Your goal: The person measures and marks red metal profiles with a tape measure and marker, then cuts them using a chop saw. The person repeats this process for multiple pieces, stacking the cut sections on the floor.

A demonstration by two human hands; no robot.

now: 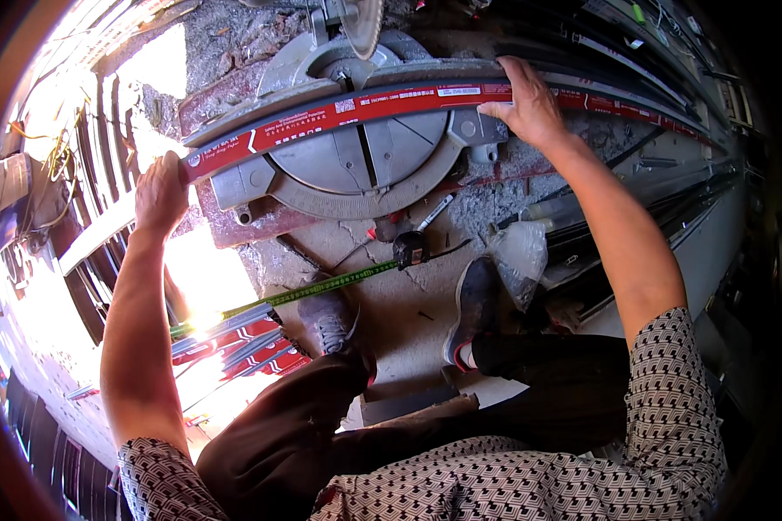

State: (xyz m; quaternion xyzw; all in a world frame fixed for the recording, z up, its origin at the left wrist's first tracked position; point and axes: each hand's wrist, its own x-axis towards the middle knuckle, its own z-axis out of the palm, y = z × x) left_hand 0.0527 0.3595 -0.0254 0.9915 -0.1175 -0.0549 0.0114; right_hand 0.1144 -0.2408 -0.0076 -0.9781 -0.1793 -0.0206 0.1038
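Observation:
A long metal profile bar (304, 128) with red printed film on its face lies across the grey round base (356, 161) of a mitre saw, along its fence. My left hand (161, 193) is closed round the bar near the left end of the red film. Over the right part of the bar, my right hand (530, 106) grips with the fingers behind and the thumb in front. The toothed saw blade (362, 26) is raised above the far side of the base. A bright strip (100, 233) runs on beyond my left hand; glare hides whether it belongs to the bar.
A tape measure (410, 248) lies on the floor, its green blade (321, 285) drawn out leftward past my shoes. Nearby are a marker pen (435, 212) and a clear plastic bag (521, 260). Red-filmed profiles (243, 347) lie at left; dark profiles (660, 204) lie at right.

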